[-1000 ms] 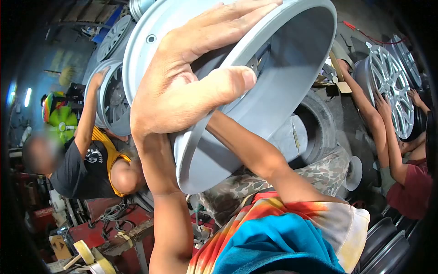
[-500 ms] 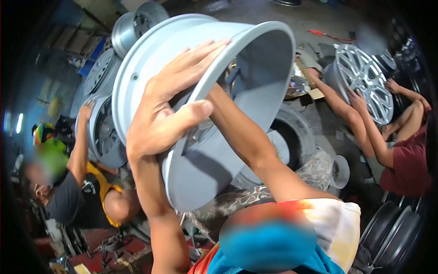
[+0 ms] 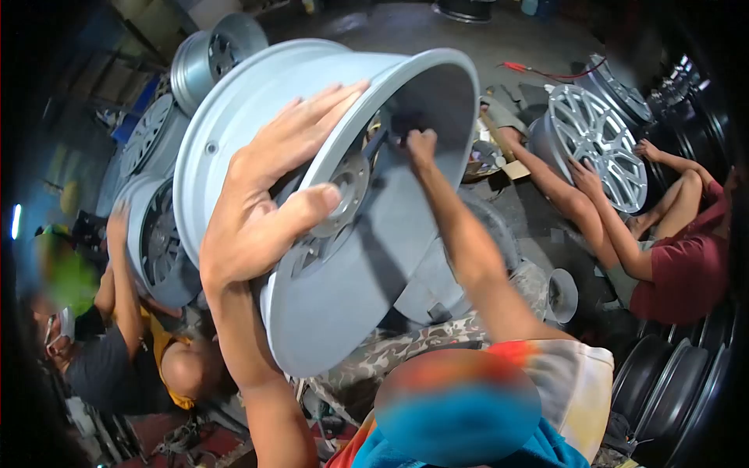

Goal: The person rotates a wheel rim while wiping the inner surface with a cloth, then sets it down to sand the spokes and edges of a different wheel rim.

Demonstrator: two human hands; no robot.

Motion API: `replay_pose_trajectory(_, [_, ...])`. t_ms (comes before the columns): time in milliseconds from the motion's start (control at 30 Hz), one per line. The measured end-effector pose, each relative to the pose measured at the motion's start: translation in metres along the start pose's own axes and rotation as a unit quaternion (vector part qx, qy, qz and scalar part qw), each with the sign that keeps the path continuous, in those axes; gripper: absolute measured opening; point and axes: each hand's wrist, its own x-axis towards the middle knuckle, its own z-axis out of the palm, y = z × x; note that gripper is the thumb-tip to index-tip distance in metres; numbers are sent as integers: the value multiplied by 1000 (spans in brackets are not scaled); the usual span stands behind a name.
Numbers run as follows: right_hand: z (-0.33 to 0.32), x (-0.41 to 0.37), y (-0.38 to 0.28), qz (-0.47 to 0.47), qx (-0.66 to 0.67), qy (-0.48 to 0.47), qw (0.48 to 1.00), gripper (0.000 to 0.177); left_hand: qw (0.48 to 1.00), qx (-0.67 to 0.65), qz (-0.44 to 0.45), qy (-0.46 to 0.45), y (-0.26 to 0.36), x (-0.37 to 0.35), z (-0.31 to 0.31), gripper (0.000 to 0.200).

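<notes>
A grey wheel rim [image 3: 312, 74] stands tilted in front of me, its deep barrel opening toward me and to the right. My left hand [image 3: 269, 191] holds its near edge, with the fingers laid along the outer barrel and the thumb over the lip. Inside the barrel, my right hand [image 3: 422, 147] is closed in a fist against the inner wall. Something dark shows beside its fingers, too small to name. The hub [image 3: 343, 195] is partly visible behind my left thumb.
At left, a person [image 3: 117, 343] has an arm on another rim [image 3: 160, 242]. A person in a dark red shirt [image 3: 679, 269] holds a spoked rim [image 3: 601, 144] at right. A tyre [image 3: 499, 230] lies below my rim. Several dark rims [image 3: 663, 386] stand at lower right.
My right hand, hidden behind the rim's edge before, now shows against the barrel's inner wall, further right. My left hand keeps its hold. The whole view has shifted slightly.
</notes>
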Motion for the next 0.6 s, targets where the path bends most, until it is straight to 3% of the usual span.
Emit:
replay_pose_trajectory(33, [-26,-33,-42,-192,-333,-13,923,22,1000,-11,-3,2,-3,-2,1,84])
replay_pose_trajectory(67, [-36,-45,-61,-396,-359,-22,845,22,1000,-17,-5,6,-4,-3,1,82])
replay_pose_trajectory(100, [-44,-48,-80,-422,-449,-86,783,23,1000,-21,-16,7,-3,-2,1,82])
replay_pose_trajectory(133, [-52,-31,-80,-511,-526,-132,667,25,999,-45,-7,11,-2,-1,1,81])
replay_pose_trajectory(200, [-37,-7,-104,-558,-481,-262,624,18,997,-72,9,21,-12,-1,3,82])
replay_pose_trajectory(233, [-27,-34,-169,-304,-677,-396,541,35,997,-73,-3,24,-18,-2,6,82])
replay_pose_trajectory(300, [-25,14,-149,-439,-625,-410,499,38,988,-106,83,74,-28,-5,10,63])
replay_pose_trajectory(333, [-27,29,-131,-470,-616,-413,478,39,987,-157,-16,27,-11,-12,3,57])
replay_pose_trajectory(433, [-46,46,-46,-514,-602,-411,451,44,986,-158,-11,44,-1,-7,7,61])
replay_pose_trajectory(533, [-66,9,50,-558,-555,-394,475,50,988,-150,-10,37,-1,-6,8,61])
replay_pose_trajectory(600, [-68,-73,98,-628,-497,-334,498,53,989,-146,-14,33,-1,-8,6,61])
